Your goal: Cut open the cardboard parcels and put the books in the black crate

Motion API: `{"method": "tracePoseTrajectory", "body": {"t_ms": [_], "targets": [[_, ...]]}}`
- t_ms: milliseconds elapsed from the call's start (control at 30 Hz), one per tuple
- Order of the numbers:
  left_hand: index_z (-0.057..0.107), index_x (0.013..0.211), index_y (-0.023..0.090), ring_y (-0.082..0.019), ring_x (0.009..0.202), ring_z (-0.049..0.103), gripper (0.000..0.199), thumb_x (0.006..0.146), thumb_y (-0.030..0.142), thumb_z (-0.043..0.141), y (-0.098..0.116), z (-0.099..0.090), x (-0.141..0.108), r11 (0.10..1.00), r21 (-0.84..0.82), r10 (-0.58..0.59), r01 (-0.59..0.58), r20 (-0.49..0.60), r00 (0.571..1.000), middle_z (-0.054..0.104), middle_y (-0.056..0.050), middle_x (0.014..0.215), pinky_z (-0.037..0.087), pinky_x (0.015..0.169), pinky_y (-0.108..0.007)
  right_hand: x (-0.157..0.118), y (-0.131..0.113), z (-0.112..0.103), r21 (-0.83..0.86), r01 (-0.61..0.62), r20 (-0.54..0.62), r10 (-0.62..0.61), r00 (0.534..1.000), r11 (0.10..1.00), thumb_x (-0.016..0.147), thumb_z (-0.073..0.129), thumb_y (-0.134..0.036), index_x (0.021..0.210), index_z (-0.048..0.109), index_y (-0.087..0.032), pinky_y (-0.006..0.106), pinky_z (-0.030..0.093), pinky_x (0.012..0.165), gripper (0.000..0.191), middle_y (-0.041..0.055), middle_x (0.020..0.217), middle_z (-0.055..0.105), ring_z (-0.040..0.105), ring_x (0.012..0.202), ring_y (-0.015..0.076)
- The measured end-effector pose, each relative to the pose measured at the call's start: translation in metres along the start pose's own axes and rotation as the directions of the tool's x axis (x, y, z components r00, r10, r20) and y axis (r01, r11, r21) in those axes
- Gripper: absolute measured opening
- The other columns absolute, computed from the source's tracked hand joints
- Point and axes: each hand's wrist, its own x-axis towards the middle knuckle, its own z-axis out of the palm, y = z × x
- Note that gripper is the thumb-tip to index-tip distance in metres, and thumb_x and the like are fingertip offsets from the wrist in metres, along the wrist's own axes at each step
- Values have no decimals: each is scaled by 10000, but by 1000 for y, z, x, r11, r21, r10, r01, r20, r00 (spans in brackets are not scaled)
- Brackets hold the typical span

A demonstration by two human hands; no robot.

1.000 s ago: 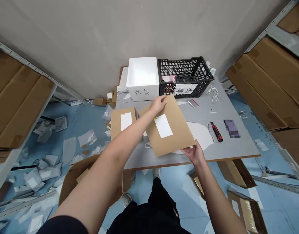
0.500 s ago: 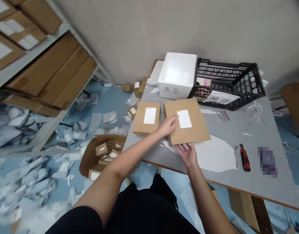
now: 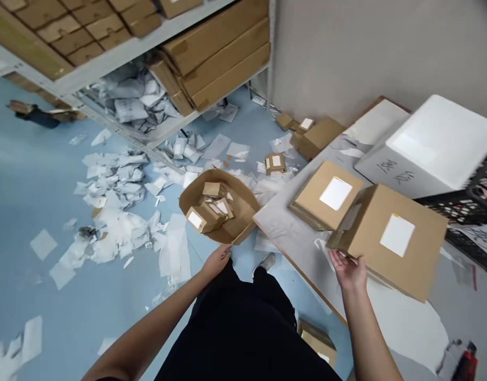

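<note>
The right hand (image 3: 348, 271) is holding from below, with spread fingers, a flat brown cardboard mailer (image 3: 423, 248) with a white label (image 3: 397, 235) above the grey bench (image 3: 455, 301) near its front edge, while the loosely curled left hand (image 3: 215, 263) is staying just beside the rim of an open brown cardboard box (image 3: 243, 222) on the floor.

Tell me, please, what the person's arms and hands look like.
The left arm and right arm are bare, and the left hand and right hand wear no gloves; no watch or bracelet shows. A short black sleeve just shows at the bottom edge of the view, on the left arm.
</note>
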Motion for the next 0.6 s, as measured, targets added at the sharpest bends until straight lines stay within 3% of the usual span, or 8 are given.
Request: {"method": "tracePoseTrajectory", "body": {"t_ms": [133,233,333,433,533,600], "targets": [[577,1292,223,-206,1042,651,431,888,283,440,-53,-25,-11,980,-129,-160,149,-80,984,626,-83,1288,515,938,-369,-13,29,9,-106,74,-75,-82,994,992,926,372,-561,1049,486,-211,566,513,949,389,184,1245,558,645,1122,269],[580,1278,223,-202,1012,662,422,878,292,464,-97,-46,-17,948,-235,-243,213,-108,964,620,-90,1297,519,930,-373,-43,87,23,-221,156,-73,-176,982,963,894,460,-523,1041,507,-248,566,452,1027,315,122,1237,576,658,1096,241],[585,1259,222,-202,1031,658,412,867,292,480,-149,-70,-16,903,-340,-323,263,-130,938,619,-93,1298,528,909,-365,-83,174,49,-380,129,42,-122,992,916,804,619,-478,1030,567,-237,523,428,1066,333,74,1085,650,674,1041,232],[587,1243,203,-203,1035,660,401,865,295,491,-203,-97,-1,857,-403,-406,322,-142,903,632,-106,1272,510,938,-368,-118,276,85,-547,-15,155,119,981,837,728,711,-471,1059,608,-214,497,472,1019,431,75,1022,686,674,1029,259],[582,1240,189,-211,1047,655,397,873,316,495,-259,-125,33,832,-425,-455,355,-158,876,640,-116,1248,486,974,-383,-130,377,126,-645,-136,157,304,940,752,685,744,-506,1068,619,-209,478,513,951,500,77,995,707,679,1006,275],[575,1243,192,-215,1064,648,399,882,341,496,-296,-142,65,825,-435,-470,362,-170,866,637,-115,1250,478,982,-389,-122,440,154,-701,-161,139,354,925,695,664,753,-524,1045,628,-212,462,526,919,508,72,982,712,679,1000,271]]}}
